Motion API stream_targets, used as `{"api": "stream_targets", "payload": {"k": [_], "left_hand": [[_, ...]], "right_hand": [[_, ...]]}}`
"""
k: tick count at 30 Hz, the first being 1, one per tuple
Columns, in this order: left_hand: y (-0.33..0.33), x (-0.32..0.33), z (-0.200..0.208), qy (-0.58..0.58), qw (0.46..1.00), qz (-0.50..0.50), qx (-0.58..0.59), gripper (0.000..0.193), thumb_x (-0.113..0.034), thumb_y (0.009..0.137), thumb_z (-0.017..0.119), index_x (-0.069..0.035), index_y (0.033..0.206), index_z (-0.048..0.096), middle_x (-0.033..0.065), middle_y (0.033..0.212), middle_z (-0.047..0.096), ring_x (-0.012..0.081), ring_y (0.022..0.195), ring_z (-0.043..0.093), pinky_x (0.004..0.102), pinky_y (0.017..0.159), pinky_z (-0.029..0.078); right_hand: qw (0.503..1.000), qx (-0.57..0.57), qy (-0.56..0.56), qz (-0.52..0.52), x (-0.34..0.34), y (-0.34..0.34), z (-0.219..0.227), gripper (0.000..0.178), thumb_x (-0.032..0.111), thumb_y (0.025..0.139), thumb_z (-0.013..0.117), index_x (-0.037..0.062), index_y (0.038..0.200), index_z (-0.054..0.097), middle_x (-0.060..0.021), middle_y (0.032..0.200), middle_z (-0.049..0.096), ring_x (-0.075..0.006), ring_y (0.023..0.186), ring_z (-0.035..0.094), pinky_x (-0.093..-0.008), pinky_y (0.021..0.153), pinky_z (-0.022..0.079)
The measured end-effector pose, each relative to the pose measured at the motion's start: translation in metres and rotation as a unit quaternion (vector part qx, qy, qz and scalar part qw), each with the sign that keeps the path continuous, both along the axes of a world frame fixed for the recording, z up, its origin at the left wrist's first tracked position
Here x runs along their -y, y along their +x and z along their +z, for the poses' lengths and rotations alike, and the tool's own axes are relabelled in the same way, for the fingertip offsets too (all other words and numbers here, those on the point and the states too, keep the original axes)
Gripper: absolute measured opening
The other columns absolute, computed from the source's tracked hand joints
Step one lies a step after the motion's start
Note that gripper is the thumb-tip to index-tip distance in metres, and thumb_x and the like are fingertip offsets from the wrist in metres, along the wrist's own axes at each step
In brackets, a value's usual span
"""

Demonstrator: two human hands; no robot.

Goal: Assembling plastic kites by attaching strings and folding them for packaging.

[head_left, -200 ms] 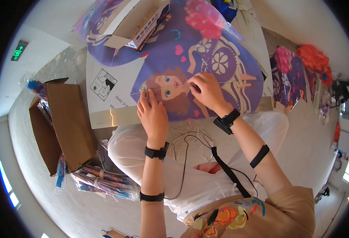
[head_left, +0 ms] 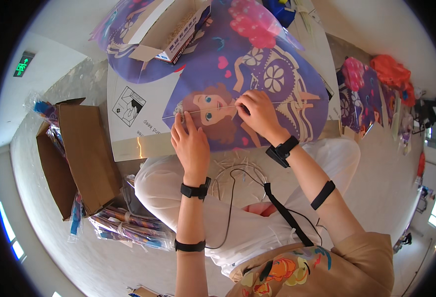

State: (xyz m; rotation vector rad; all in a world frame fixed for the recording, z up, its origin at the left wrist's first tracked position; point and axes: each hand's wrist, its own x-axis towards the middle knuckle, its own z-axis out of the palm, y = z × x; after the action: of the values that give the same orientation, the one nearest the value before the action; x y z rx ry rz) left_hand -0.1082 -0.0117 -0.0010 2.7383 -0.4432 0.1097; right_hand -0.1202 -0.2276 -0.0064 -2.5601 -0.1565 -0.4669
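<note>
A thin purple printed sheet with a cartoon figure (head_left: 208, 102) lies on the work board in front of me; it looks like a kite skin. Along its middle runs a thin pale rod or cord (head_left: 213, 109), from the left tip toward the right edge. My left hand (head_left: 190, 148) lies over the left part of the sheet, fingers stretched out, fingertips touching it beside the pale line. Farther right, my right hand (head_left: 258, 113) pinches at that line, thumb and forefinger together. The exact grip between those fingertips is too small to make out.
An open white box (head_left: 178, 32) holding small pale pieces sits on the sheet at the back. At left stand a brown carton (head_left: 86, 153) and plastic-wrapped bundles (head_left: 131, 228). More printed sheets (head_left: 359, 94) and a red bag (head_left: 391, 72) are at right. A dark cable (head_left: 228, 218) crosses my lap.
My right hand and the sheet stay almost where they were; only a very slight shift shows. The left hand keeps its place.
</note>
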Motion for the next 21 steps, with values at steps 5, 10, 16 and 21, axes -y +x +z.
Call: {"api": "stream_targets", "payload": {"k": [5, 10, 16, 21], "left_hand": [[0.001, 0.001, 0.001, -0.005, 1.000, 0.002, -0.005, 0.054, -0.013, 0.088, 0.060, -0.001, 0.138, 0.043, 0.0169, 0.138, 0.041, 0.0351, 0.124, 0.042, 0.0462, 0.100, 0.038], [0.000, 0.000, -0.001, 0.014, 1.000, 0.006, 0.004, 0.058, -0.013, 0.084, 0.063, 0.001, 0.136, 0.044, 0.0169, 0.139, 0.041, 0.0346, 0.124, 0.043, 0.0448, 0.100, 0.039], [0.001, 0.002, -0.004, 0.009, 1.000, 0.003, 0.008, 0.056, -0.014, 0.085, 0.062, 0.000, 0.137, 0.044, 0.0172, 0.138, 0.041, 0.0357, 0.124, 0.042, 0.0459, 0.101, 0.038], [0.001, 0.001, -0.002, 0.001, 1.000, -0.003, 0.004, 0.055, -0.014, 0.087, 0.060, 0.000, 0.137, 0.044, 0.0180, 0.139, 0.041, 0.0366, 0.124, 0.041, 0.0464, 0.102, 0.037]], "right_hand": [[1.000, 0.002, 0.013, -0.018, 0.000, 0.000, -0.004, 0.015, 0.002, 0.075, 0.068, 0.0082, 0.084, 0.058, -0.0040, 0.081, 0.057, -0.0251, 0.078, 0.056, -0.0371, 0.073, 0.044], [1.000, 0.009, -0.004, -0.016, -0.001, -0.001, -0.004, 0.014, 0.003, 0.076, 0.068, 0.0084, 0.086, 0.059, -0.0035, 0.083, 0.057, -0.0254, 0.079, 0.056, -0.0373, 0.075, 0.044], [0.999, 0.013, -0.019, -0.037, 0.005, -0.013, 0.003, 0.018, 0.004, 0.078, 0.066, 0.0087, 0.094, 0.061, -0.0049, 0.092, 0.058, -0.0258, 0.086, 0.057, -0.0383, 0.078, 0.044], [0.996, 0.006, -0.027, -0.086, 0.024, -0.031, 0.005, 0.021, 0.002, 0.075, 0.065, 0.0091, 0.094, 0.059, -0.0054, 0.091, 0.055, -0.0253, 0.088, 0.057, -0.0389, 0.077, 0.044]]}}
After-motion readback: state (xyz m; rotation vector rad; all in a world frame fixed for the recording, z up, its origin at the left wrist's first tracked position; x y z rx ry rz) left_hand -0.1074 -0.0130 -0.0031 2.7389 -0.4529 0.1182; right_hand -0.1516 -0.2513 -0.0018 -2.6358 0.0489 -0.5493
